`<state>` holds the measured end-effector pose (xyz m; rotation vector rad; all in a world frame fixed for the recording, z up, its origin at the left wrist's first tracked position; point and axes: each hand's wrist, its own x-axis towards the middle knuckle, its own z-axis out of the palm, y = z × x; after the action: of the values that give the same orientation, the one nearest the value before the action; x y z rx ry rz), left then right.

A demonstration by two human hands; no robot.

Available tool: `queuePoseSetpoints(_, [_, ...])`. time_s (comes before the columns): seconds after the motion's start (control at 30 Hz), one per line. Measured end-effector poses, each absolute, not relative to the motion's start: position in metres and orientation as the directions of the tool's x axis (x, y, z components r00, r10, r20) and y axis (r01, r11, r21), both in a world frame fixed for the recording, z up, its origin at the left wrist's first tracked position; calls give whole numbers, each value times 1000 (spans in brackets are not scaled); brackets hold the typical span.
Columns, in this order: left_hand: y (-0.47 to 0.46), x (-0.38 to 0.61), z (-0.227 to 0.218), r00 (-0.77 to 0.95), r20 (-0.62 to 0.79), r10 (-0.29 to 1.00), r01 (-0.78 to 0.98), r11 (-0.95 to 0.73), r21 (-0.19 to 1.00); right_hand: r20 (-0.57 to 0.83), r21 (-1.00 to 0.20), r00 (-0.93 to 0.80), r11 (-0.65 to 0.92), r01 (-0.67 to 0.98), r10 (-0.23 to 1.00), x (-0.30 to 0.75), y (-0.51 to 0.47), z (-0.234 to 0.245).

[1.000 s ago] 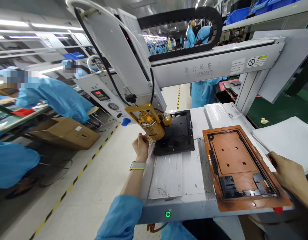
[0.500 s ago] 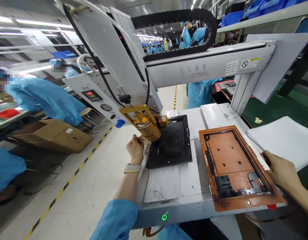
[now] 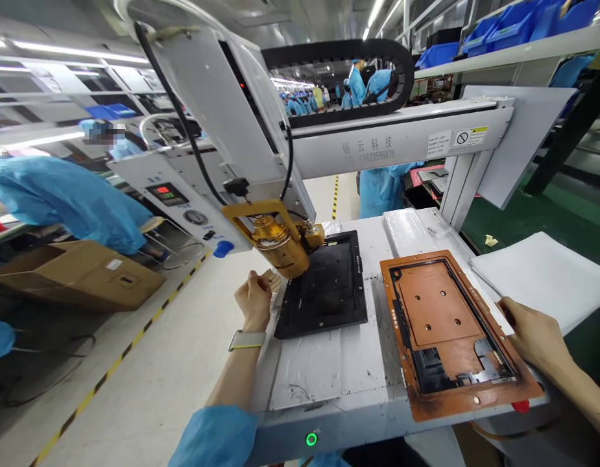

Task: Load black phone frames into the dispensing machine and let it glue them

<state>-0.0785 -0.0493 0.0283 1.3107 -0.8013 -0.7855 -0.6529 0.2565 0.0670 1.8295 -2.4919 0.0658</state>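
My left hand (image 3: 253, 299), with a watch on its wrist, is closed beside the left edge of the black tray fixture (image 3: 324, 288). Thin tan sticks or strips (image 3: 272, 281) show past its fingertips; whether they are in its grip cannot be made out. Over the black fixture hangs a brass-coloured cylindrical machine head (image 3: 283, 256). At the right edge of the brown fixture (image 3: 445, 350), my right hand (image 3: 536, 334) is curled, its fingertips partly hidden. A thin black frame (image 3: 429, 373) with dark and grey parts lies inside the brown fixture.
The white machine's crossbeam (image 3: 392, 139) spans behind the fixtures. Clear plastic trays (image 3: 416, 227) stand at the back, and white sheets (image 3: 547, 272) lie right. A blue knob (image 3: 223, 249) and a lit green button (image 3: 311, 439) show on the machine. Co-workers in blue sit left.
The view has shifted slightly, so the whole scene sits lower and further left. Both hands keep nearly the same pose beside the two fixtures.
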Motion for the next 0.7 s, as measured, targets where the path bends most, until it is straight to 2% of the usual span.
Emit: queuePoseSetpoints(0.7, [-48, -78, 29, 541, 38, -840, 44, 74, 996, 140, -40, -249, 245, -969, -958, -661, 259, 52])
